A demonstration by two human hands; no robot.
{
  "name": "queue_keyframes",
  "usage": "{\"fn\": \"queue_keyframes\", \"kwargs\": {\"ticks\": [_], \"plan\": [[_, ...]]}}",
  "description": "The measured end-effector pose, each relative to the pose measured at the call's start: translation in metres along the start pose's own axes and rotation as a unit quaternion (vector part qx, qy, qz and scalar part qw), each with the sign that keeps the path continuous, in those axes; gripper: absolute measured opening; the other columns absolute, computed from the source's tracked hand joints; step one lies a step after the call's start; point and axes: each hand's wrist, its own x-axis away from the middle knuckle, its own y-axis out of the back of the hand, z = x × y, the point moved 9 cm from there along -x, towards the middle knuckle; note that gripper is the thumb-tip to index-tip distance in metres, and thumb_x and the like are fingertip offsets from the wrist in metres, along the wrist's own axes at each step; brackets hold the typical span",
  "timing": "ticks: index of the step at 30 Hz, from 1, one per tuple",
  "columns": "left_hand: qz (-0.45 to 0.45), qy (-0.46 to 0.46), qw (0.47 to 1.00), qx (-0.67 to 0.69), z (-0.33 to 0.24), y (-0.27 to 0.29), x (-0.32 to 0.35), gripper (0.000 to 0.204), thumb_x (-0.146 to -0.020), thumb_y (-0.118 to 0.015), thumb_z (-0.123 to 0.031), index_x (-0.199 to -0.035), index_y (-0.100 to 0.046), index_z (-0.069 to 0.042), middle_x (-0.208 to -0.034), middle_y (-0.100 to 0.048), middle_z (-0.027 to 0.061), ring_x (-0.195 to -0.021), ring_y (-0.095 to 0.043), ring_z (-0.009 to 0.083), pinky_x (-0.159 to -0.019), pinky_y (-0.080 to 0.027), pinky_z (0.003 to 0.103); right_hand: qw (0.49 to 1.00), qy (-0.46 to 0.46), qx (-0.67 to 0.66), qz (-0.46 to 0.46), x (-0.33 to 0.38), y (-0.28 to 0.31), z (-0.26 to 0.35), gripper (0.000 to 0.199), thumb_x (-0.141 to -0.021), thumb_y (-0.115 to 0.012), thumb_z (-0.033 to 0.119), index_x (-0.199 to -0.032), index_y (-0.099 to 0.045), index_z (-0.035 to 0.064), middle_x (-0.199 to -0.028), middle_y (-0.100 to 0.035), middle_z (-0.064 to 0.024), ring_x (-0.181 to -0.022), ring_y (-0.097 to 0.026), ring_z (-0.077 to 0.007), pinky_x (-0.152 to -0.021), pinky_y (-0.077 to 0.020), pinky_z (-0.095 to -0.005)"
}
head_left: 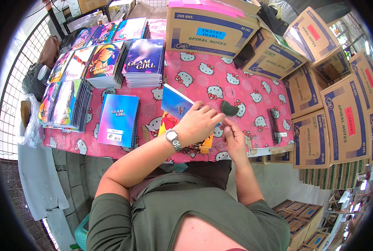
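Note:
My left hand (204,120), with a silver watch on the wrist, reaches across a blue spiral notebook (174,101) that lies at a slant. Its fingers curl together to the right, and what is under them is hidden. Close to those fingertips is my right hand (234,137), its fingers bent and its thumb near the index finger. Anything small between them cannot be made out. Beneath the blue notebook, notebooks with red and yellow covers (168,123) show in part. A dark green rounded piece (229,108) lies just beyond my hands.
Left of my hands stands a blue-purple notebook stack (118,119). Several notebook piles (144,62) fill the far left. A large carton (211,31) stands at the back, with more cartons (345,119) on the right. A narrow spiral-bound bundle (274,125) lies near the pink tablecloth's (195,62) right edge.

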Motion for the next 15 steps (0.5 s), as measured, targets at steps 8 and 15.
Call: {"fn": "queue_keyframes", "kwargs": {"ticks": [8,15], "plan": [[0.021,-0.011,1.0,0.007,-0.004,0.0,0.004,0.023,-0.084,-0.068,-0.02,-0.105,-0.06,-0.013,-0.097,-0.063,0.0049,-0.101,-0.063,0.024,-0.103,-0.042,0.044,0.957,0.143,0.25,-0.011,0.009,-0.009,0.063,0.037,-0.092,-0.068,0.004,-0.126,-0.056,0.006,-0.091,-0.066,-0.0058,-0.07,-0.062,-0.0141,-0.061,-0.0477,-0.0285],[0.035,-0.03,0.998,0.034,-0.005,0.011,0.017,0.019,-0.085,-0.067,-0.019,-0.102,-0.062,-0.013,-0.094,-0.064,0.0022,-0.099,-0.063,0.0222,-0.105,-0.041,0.044,0.974,-0.175,-0.118,0.078,-0.045,0.002,-0.02,0.04,-0.099,-0.061,0.026,-0.131,-0.054,0.0033,-0.098,-0.065,-0.0167,-0.088,-0.067,-0.0281,-0.08,-0.0537,-0.0368]]}}
